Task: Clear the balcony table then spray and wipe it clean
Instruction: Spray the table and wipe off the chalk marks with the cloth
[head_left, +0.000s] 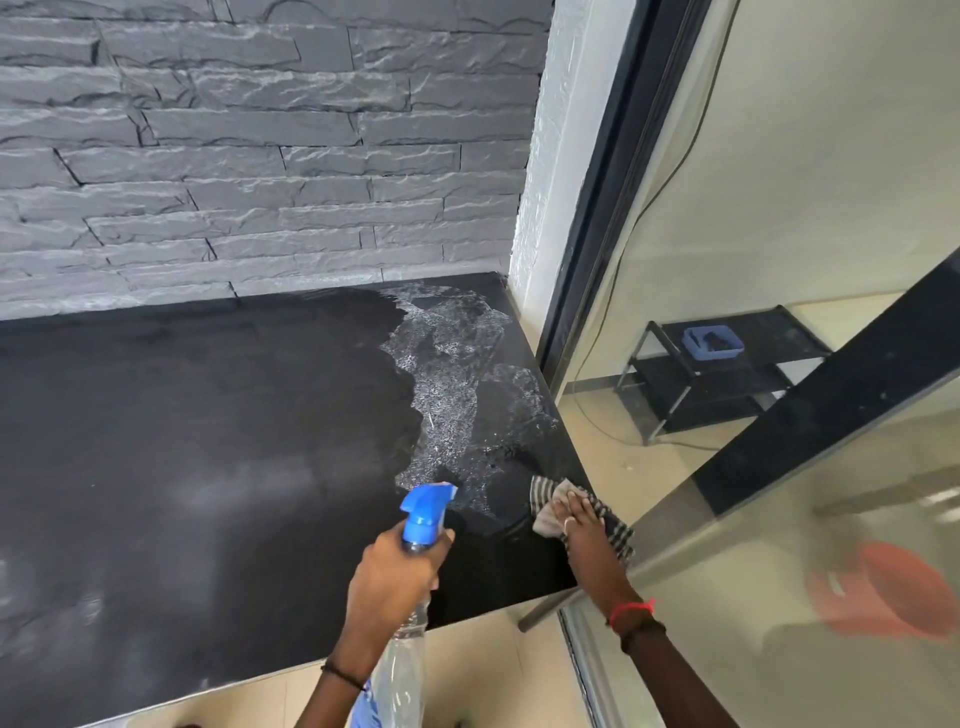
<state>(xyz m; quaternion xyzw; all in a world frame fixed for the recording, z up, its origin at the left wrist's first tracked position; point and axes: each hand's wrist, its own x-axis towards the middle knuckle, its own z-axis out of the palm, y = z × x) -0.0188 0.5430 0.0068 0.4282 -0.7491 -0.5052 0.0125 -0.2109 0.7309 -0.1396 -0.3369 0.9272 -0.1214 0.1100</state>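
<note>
Holding sprayer (425, 515), cloth (546, 512) on tbl (208, 415)

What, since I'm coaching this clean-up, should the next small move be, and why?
Probably push the cloth forward into the foam. The right hand presses it flat near the right edge of the table, the white foam lies unwiped just beyond it, and the left hand grips the spray bottle beside a patch that looks well covered, so more spraying seems unneeded.
</note>
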